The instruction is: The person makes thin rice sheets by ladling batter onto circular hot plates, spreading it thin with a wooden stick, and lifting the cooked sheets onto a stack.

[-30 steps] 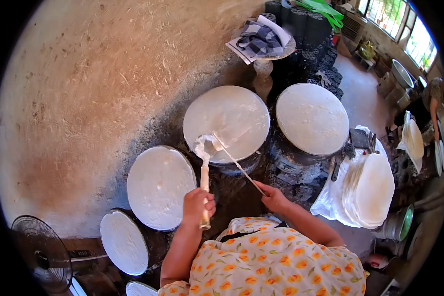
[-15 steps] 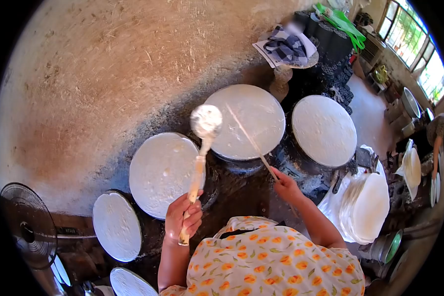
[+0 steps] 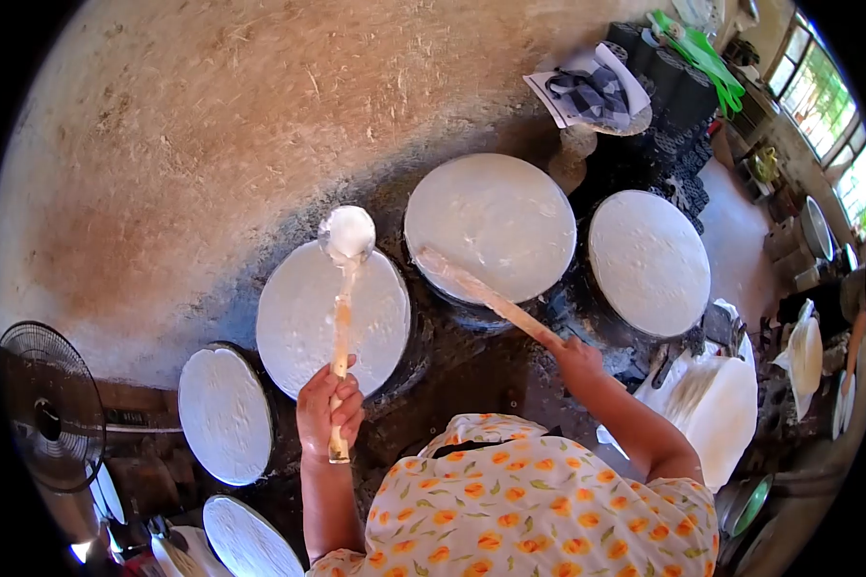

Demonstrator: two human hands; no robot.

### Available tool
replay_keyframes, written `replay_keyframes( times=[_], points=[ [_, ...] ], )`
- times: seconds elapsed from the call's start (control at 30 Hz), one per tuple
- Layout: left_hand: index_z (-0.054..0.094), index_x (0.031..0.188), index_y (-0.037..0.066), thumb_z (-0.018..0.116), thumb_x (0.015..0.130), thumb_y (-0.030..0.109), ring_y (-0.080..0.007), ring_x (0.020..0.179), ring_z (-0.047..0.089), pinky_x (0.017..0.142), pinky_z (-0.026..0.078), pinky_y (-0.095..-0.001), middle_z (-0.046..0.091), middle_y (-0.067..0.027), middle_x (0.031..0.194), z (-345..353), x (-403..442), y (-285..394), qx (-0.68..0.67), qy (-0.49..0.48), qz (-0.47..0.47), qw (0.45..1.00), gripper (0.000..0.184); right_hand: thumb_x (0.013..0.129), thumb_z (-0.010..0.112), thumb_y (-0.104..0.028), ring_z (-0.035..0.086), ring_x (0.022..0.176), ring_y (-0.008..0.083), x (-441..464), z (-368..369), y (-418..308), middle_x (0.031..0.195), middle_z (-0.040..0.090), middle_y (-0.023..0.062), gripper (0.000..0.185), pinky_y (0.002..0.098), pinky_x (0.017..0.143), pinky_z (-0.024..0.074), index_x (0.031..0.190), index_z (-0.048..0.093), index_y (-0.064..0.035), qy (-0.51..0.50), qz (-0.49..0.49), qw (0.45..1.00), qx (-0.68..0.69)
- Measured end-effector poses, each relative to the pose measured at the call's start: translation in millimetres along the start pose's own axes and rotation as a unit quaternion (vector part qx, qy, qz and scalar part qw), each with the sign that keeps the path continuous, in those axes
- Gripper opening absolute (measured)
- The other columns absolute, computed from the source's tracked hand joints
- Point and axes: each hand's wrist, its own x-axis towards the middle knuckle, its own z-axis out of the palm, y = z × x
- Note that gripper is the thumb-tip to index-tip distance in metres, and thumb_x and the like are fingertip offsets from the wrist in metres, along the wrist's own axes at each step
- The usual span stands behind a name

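While the left hand (image 3: 330,409) clasps the ladle (image 3: 343,317) low, its bowl (image 3: 347,233) over 12 o'clock on one white round (image 3: 380,317), the right hand (image 3: 578,365) grips a flat wooden stick (image 3: 491,299), its tip (image 3: 428,258) over 8 o'clock on a second white round (image 3: 493,226); near-end holds presumably lengthen reach.

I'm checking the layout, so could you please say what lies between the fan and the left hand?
In the head view, a round white disc lies between the fan and left hand.
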Motion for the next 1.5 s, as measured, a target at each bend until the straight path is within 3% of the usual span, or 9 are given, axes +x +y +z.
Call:
replay_keyframes(
  times=[0.47, 0.67, 0.73, 0.8, 0.93, 1.07, 1.13, 1.4, 1.5],
  points=[
    [0.041, 0.123, -0.011, 0.041, 0.096, 0.017, -0.004, 0.043, 0.036, 0.029, 0.033, -0.0183, 0.044, -0.0024, 0.073, -36, -193, 23, -0.047, 0.23, 0.378, 0.896, 0.039, 0.08, 0.049, 0.001, 0.06, 0.069, 0.0347, 90, -26, 47, 0.077, 0.057, 0.0172, 0.067, 0.0459, 0.063, 0.0475, 0.137, 0.041, -0.0341, 0.157, -0.058, 0.985, 0.037],
    [0.046, 0.113, -0.009, 0.043, 0.092, 0.013, -0.0061, 0.046, 0.037, 0.032, 0.033, -0.0204, 0.045, -0.0024, 0.073, -86, -333, -21, -0.072, 0.424, 0.546, 0.719, 0.03, 0.074, 0.038, 0.014, 0.052, 0.12, 0.0273, 124, -6, -9, 0.129, 0.052, 0.0199, 0.07, 0.0323, 0.092, 0.0431, 0.139, 0.04, -0.012, 0.138, -0.186, 0.914, 0.332],
    [0.049, 0.099, -0.006, 0.044, 0.091, 0.012, -0.0094, 0.049, 0.041, 0.036, 0.035, -0.0224, 0.045, -0.0036, 0.072, -130, -372, -47, -0.075, 0.43, 0.571, 0.696, 0.02, 0.076, 0.038, 0.011, 0.063, 0.1, 0.0265, 119, 22, -43, 0.114, 0.061, 0.0188, 0.068, 0.0338, 0.082, 0.0487, 0.139, 0.039, -0.015, 0.238, -0.339, 0.857, 0.308],
    [0.048, 0.088, -0.001, 0.046, 0.09, 0.011, -0.0135, 0.053, 0.044, 0.041, 0.039, -0.0249, 0.046, -0.0054, 0.072, -178, -402, -78, -0.053, 0.505, 0.653, 0.562, 0.013, 0.082, 0.04, 0.001, 0.052, 0.043, 0.0161, 89, 27, -80, 0.061, 0.06, 0.0079, 0.062, 0.0296, 0.048, 0.0485, 0.139, 0.04, -0.023, 0.024, -0.277, 0.879, 0.388],
    [0.051, 0.079, 0.006, 0.049, 0.09, 0.023, -0.0172, 0.056, 0.05, 0.048, 0.042, -0.0284, 0.05, -0.0062, 0.071, -283, -462, -156, -0.158, 0.495, 0.656, 0.547, 0.02, 0.08, 0.045, 0.001, 0.059, 0.053, 0.0195, 40, 35, -153, 0.063, 0.059, 0.0107, 0.063, 0.0328, 0.056, 0.0501, 0.139, 0.041, -0.0214, -0.114, -0.293, 0.884, 0.346],
    [0.05, 0.084, 0.006, 0.049, 0.089, 0.02, -0.0166, 0.05, 0.049, 0.039, 0.039, -0.028, 0.05, -0.0057, 0.064, -330, -469, -192, -0.222, 0.734, 0.466, 0.441, 0.015, 0.077, 0.048, 0.002, 0.061, 0.07, 0.0349, 11, 49, -232, 0.08, 0.062, 0.0179, 0.063, 0.0418, 0.065, 0.0493, 0.136, 0.044, -0.0216, 0.038, -0.457, 0.844, 0.279],
    [0.049, 0.088, 0.003, 0.049, 0.086, 0.017, -0.0182, 0.051, 0.051, 0.04, 0.045, -0.0262, 0.052, -0.0083, 0.07, -393, -489, -232, -0.328, 0.711, 0.442, 0.437, 0.014, 0.077, 0.048, 0.002, 0.059, 0.079, 0.0425, 12, 76, -270, 0.092, 0.063, 0.0218, 0.063, 0.0467, 0.069, 0.0479, 0.134, 0.045, -0.0223, 0.051, -0.487, 0.805, 0.335],
    [0.043, 0.104, -0.004, 0.043, 0.085, 0.009, -0.0272, 0.07, 0.059, 0.055, 0.056, -0.0317, 0.056, -0.0154, 0.088, -442, -491, -304, -0.523, 0.564, 0.301, 0.564, 0.024, 0.091, 0.042, -0.016, 0.062, 0.081, 0.037, -1, 87, -395, 0.088, 0.061, 0.0207, 0.051, 0.0454, 0.073, 0.0486, 0.139, 0.036, -0.0307, 0.001, -0.319, 0.947, 0.021],
    [0.042, 0.101, -0.004, 0.043, 0.084, 0.01, -0.0286, 0.07, 0.059, 0.058, 0.057, -0.0346, 0.056, -0.0165, 0.088, -437, -478, -309, -0.516, 0.548, 0.283, 0.594, 0.022, 0.086, 0.041, -0.006, 0.063, 0.08, 0.0382, -14, 125, -386, 0.09, 0.06, 0.0226, 0.07, 0.0487, 0.069, 0.0502, 0.144, 0.017, -0.0364, -0.078, -0.271, 0.959, -0.036]
  ],
)
